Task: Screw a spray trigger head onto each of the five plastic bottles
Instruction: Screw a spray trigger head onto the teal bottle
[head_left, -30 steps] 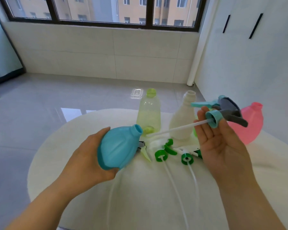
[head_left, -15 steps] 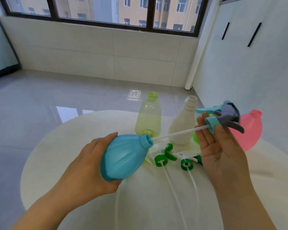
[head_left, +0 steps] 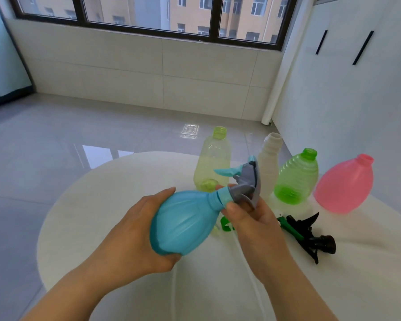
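Cradling the blue bottle (head_left: 185, 223) on its side, my left hand (head_left: 134, 230) wraps its fingers under the round belly and holds it above the near middle of the white table (head_left: 102, 205), neck pointing right and away. My right hand (head_left: 252, 218) pinches the pale blue collar (head_left: 223, 198) of the grey trigger head (head_left: 245, 181), thumb on the near side, with the collar sitting on the neck.

The risk, as I judge it, is cross-threading. The bottle is tilted, and a collar started crooked would bind or leave the head skewed. The belly looks smooth and thin, so a hard squeeze could dent it, or it could spin in my palm.

The head is grey with a light blue lever sticking out left. The bottle is opaque blue and bulb-shaped, with faint ribs. Beyond stand the yellowish bottle (head_left: 212, 167), white bottle (head_left: 267, 167), green bottle (head_left: 296, 179) and pink bottle (head_left: 344, 186), all uncapped.
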The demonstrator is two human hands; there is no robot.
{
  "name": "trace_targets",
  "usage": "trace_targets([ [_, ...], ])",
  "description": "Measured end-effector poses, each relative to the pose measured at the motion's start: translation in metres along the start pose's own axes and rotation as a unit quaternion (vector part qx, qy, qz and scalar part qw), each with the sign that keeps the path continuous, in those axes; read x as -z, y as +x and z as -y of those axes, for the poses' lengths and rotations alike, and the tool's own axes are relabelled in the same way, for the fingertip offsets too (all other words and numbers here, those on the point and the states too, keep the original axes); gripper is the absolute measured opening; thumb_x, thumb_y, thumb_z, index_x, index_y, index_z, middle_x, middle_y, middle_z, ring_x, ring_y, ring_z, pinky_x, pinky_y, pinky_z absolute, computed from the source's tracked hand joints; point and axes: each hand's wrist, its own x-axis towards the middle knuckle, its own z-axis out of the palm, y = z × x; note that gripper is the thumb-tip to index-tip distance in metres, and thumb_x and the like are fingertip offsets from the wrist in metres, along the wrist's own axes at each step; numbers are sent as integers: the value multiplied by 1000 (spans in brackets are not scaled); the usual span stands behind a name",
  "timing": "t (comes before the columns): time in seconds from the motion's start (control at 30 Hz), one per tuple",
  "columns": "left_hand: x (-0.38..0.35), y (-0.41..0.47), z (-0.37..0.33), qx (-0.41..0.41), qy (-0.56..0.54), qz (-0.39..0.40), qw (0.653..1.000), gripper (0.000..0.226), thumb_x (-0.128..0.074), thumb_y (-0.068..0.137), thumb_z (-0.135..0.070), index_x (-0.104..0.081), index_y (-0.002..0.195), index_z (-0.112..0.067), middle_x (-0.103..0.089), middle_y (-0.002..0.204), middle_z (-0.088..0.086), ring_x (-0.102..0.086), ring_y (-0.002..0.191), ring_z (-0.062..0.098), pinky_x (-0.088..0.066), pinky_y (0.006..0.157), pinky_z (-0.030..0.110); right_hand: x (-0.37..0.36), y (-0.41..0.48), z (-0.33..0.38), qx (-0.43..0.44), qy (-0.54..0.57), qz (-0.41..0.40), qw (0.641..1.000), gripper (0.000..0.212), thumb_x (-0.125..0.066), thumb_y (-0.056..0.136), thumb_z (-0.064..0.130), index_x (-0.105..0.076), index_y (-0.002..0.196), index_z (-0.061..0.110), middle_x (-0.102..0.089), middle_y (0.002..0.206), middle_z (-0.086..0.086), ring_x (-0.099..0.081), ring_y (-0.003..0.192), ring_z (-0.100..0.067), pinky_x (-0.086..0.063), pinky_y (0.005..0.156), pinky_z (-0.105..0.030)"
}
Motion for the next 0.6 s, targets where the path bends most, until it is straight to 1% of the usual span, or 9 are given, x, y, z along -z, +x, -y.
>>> trace_targets([
  [0.07,0,-1,2,-2,-1,4,1000,93,-72,41,-45,-13,106,-74,-29,110,-50,-28,110,-25,-36,75,4,0,0,0,0,-3,3,1000,28,-64,69,8,-70,85,30,-74,91,11,-66,93,-7,-51,74,-13],
  [0.13,0,-1,2,-5,2,12,1000,91,-71,41,-45,-12,105,-74,-27,109,-53,-28,109,-25,-35,75,2,-2,-1,2,5,-28,11,1000,36,-60,75,-2,-71,81,32,-74,87,16,-66,88,-1,-49,70,-10],
  [0.23,-1,-1,6,-2,8,16,1000,90,-70,42,-44,-13,104,-72,-28,109,-47,-28,106,-26,-32,76,1,-8,-2,4,8,-64,22,998,29,-62,75,0,-68,82,28,-72,77,22,-64,75,7,-46,62,-6],
  [0.33,0,-1,8,9,1,12,1000,88,-69,42,-43,-13,104,-71,-29,110,-44,-30,105,-25,-32,76,1,-10,-1,-4,2,-58,-11,998,28,-60,77,0,-64,84,27,-71,71,22,-63,70,8,-45,59,-6],
  [0.4,0,-1,10,16,-3,5,1000,86,-69,42,-44,-14,104,-70,-29,111,-43,-36,104,-16,-31,77,3,-10,0,-10,-13,-35,-34,999,26,-61,76,0,-67,78,26,-72,72,19,-65,72,5,-48,61,-8],
  [0.47,-1,-2,11,19,-5,-4,1000,86,-68,41,-45,-15,104,-69,-29,111,-42,-38,103,-8,-30,80,7,-11,1,-16,-28,27,-35,999,18,-65,69,5,-69,77,22,-74,75,13,-67,78,-1,-52,70,-13],
  [0.5,-1,-3,12,20,-8,-7,1000,86,-67,40,-47,-15,104,-70,-30,110,-42,-38,103,-8,-30,80,7,-12,0,-18,-34,59,-30,997,18,-66,64,12,-70,79,20,-74,79,10,-67,82,-4,-53,75,-16],
  [0.53,-2,-3,13,20,-12,-10,1000,86,-66,39,-49,-14,104,-70,-30,110,-42,-39,103,-10,-31,79,5,-13,0,-20,-37,80,-23,996,23,-66,59,18,-69,82,19,-75,81,9,-67,85,-6,-53,79,-18],
  [0.6,-2,-5,14,20,-18,-15,1000,85,-64,37,-53,-15,104,-70,-30,110,-42,-35,105,-19,-32,76,2,-15,0,-20,-39,103,-17,994,29,-65,55,21,-69,84,18,-75,84,7,-67,88,-7,-53,82,-19],
])
